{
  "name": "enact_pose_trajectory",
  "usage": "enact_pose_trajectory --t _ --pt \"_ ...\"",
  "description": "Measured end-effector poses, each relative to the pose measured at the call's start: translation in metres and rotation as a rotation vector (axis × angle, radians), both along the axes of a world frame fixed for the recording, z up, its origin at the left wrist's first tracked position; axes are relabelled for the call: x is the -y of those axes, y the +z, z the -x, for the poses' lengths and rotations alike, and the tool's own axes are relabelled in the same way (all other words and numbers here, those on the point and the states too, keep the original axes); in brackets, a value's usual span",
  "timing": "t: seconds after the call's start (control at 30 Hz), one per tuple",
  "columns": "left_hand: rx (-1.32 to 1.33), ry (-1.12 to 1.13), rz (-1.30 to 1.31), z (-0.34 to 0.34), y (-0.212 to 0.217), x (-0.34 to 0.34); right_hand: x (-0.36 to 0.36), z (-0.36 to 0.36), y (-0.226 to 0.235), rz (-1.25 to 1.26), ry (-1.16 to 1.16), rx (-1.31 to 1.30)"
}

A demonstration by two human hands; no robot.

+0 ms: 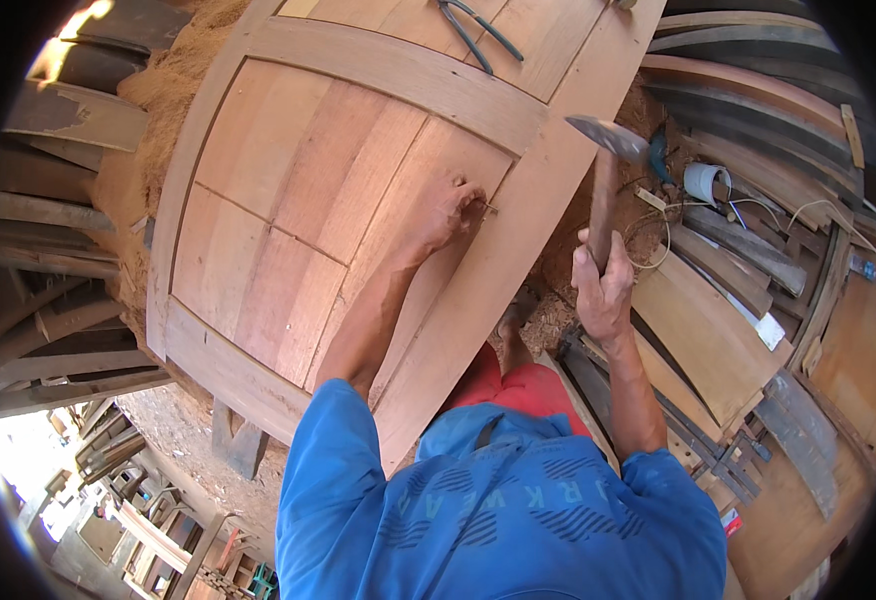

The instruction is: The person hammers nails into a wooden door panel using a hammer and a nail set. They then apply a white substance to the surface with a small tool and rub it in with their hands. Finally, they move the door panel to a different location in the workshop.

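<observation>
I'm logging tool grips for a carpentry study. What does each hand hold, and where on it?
Right hand grips a hammer low on its wooden handle. Left hand pinches a small nail against the door panel.

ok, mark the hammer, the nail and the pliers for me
hammer [603, 205]: head view, on the wooden handle above the right hand [603, 290].
nail [486, 207]: head view, on the thin shank at the left hand [446, 212] fingertips.
pliers [478, 35]: head view, on the dark handles at the door's top.

Under the left hand [445, 212], a reddish-tan panelled wooden door [298, 190] — streaked grain; the right hand [603, 285] grips a brown-handled, grey-headed hammer [603, 170] — blue shirt [498, 510] below.
</observation>
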State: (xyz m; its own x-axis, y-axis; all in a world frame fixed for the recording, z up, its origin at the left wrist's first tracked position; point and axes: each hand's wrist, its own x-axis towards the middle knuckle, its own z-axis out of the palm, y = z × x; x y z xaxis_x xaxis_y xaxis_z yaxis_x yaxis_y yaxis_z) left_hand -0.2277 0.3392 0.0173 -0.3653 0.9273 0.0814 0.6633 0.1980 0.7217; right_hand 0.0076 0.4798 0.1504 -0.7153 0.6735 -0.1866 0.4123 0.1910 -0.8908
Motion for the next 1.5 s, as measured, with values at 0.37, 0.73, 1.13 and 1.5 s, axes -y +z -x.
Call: enact_pose_trajectory --t 0.37,0.73,1.13,1.5 --pt "0.026 -0.136 0.005 0.019 -0.001 -0.013 0.023 -0.006 0.007 0.089 0.035 -0.037" --pt "0.021 -0.152 -0.092 0.023 -0.015 -0.013 0.034 -0.004 -0.025 -0.065 0.123 0.173" --pt "-0.002 -0.15 -0.143 0.024 -0.021 -0.013 0.027 0.007 -0.05 -0.355 0.246 0.071" --pt "0.025 -0.149 -0.112 0.024 -0.022 -0.012 0.027 0.003 -0.069 -0.41 0.299 0.161"
